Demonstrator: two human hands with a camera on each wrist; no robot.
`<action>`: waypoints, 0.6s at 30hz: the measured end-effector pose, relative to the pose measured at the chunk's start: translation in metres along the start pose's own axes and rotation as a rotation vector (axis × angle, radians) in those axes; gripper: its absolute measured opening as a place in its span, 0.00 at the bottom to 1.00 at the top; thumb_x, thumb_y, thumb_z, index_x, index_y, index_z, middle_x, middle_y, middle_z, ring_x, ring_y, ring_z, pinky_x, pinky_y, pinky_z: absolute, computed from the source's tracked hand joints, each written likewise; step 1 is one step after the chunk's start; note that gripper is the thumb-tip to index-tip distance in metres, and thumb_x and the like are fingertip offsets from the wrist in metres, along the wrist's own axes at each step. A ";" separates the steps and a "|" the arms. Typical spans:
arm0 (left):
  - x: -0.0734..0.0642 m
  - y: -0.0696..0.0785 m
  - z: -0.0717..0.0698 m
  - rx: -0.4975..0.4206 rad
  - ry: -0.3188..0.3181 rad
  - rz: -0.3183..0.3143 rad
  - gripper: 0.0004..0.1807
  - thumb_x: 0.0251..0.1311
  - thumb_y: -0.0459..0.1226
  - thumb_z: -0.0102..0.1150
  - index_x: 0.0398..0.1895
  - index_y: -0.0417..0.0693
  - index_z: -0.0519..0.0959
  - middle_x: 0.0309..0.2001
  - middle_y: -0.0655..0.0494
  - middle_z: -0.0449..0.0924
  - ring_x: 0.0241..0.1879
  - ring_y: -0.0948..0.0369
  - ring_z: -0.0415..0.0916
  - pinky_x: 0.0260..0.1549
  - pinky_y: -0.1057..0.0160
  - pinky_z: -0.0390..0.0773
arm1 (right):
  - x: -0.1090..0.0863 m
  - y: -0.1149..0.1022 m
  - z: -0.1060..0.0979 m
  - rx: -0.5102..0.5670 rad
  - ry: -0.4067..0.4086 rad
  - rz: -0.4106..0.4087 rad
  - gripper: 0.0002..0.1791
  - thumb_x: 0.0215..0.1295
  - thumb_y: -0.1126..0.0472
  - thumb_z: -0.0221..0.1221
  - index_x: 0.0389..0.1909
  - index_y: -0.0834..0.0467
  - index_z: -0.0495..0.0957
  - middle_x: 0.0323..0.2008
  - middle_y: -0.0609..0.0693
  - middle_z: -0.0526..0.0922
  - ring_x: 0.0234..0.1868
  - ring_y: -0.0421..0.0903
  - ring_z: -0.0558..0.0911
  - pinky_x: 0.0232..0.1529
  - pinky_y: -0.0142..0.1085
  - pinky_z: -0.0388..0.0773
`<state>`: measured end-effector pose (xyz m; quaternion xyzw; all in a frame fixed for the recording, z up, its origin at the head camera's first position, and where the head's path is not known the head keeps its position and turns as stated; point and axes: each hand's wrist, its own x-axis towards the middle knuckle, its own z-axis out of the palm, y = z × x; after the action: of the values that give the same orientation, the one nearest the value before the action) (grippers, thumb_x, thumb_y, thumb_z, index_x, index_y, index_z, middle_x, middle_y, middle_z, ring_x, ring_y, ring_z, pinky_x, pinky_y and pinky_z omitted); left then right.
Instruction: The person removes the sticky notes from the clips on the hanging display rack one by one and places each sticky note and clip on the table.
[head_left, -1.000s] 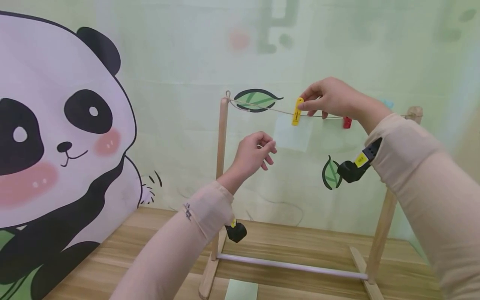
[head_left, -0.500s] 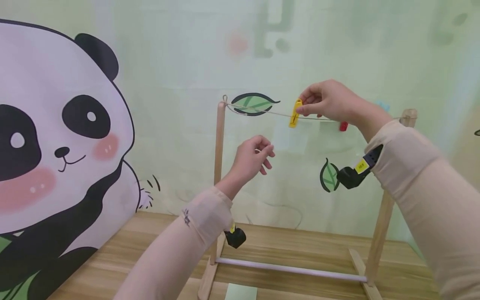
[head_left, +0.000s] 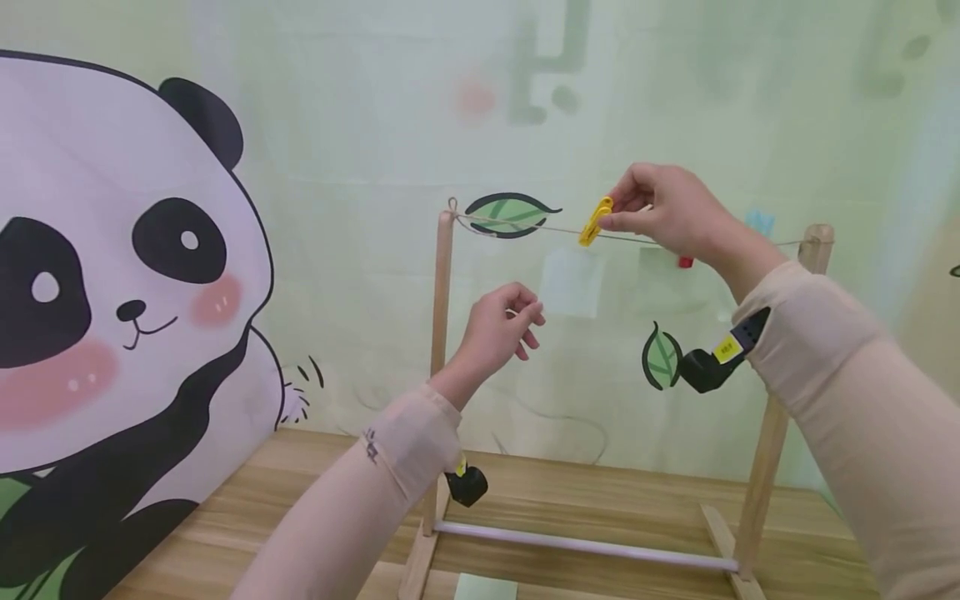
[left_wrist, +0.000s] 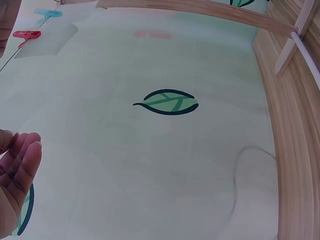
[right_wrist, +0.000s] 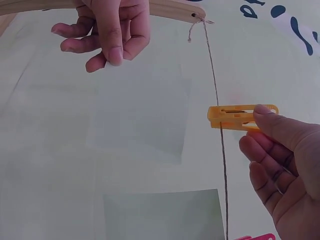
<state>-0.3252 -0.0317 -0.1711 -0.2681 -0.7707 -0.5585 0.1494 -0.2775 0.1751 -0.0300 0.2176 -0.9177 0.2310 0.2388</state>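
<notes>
Sticker (head_left: 727, 348) on the right wrist camera (head_left: 702, 372) bears marks too small to read. The right hand (head_left: 667, 207) pinches a tilted yellow clothespin (head_left: 596, 222) across the string (right_wrist: 224, 165); below, the left hand (head_left: 498, 327) pinches a pale sheet's corner (head_left: 572, 283).

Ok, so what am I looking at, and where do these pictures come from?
No machine here: a person works bare-handed. A camera on their head takes the wide picture, looking forward and down; a wrist camera on each arm takes a closer one. A frame stands on the table, with string tied across its top. A green sheet lies on the table too. The right hand pinches a yellow clip at the string; the left hand seems to pinch a pale sheet by its edge.
</notes>
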 end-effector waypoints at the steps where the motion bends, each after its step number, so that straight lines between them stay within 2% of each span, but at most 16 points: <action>1: 0.000 -0.001 0.000 0.001 0.000 0.001 0.07 0.68 0.36 0.54 0.42 0.41 0.75 0.37 0.44 0.81 0.21 0.62 0.77 0.20 0.66 0.82 | -0.001 0.000 0.000 0.005 0.011 -0.005 0.17 0.63 0.55 0.63 0.46 0.62 0.73 0.39 0.52 0.79 0.41 0.47 0.75 0.34 0.26 0.72; 6: -0.001 -0.004 -0.001 0.020 -0.003 0.010 0.07 0.68 0.37 0.54 0.42 0.41 0.76 0.38 0.43 0.81 0.21 0.60 0.78 0.20 0.67 0.82 | -0.004 0.001 -0.002 0.020 0.060 -0.032 0.16 0.63 0.58 0.63 0.46 0.62 0.73 0.40 0.53 0.80 0.38 0.41 0.77 0.34 0.23 0.72; 12: -0.004 -0.007 -0.006 0.051 -0.005 0.026 0.07 0.67 0.36 0.55 0.42 0.41 0.76 0.37 0.44 0.81 0.22 0.57 0.79 0.20 0.66 0.82 | -0.005 0.001 -0.004 0.042 0.081 -0.058 0.17 0.62 0.57 0.63 0.46 0.62 0.73 0.39 0.50 0.80 0.34 0.31 0.76 0.34 0.23 0.71; 18: -0.007 -0.011 -0.010 0.069 -0.001 0.048 0.06 0.66 0.35 0.56 0.41 0.40 0.78 0.36 0.44 0.81 0.20 0.61 0.77 0.18 0.67 0.81 | -0.008 0.000 -0.005 0.083 0.114 -0.078 0.18 0.62 0.57 0.64 0.46 0.62 0.72 0.36 0.44 0.80 0.33 0.28 0.76 0.36 0.21 0.71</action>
<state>-0.3265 -0.0454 -0.1797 -0.2814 -0.7829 -0.5278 0.1713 -0.2696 0.1796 -0.0307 0.2491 -0.8832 0.2714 0.2903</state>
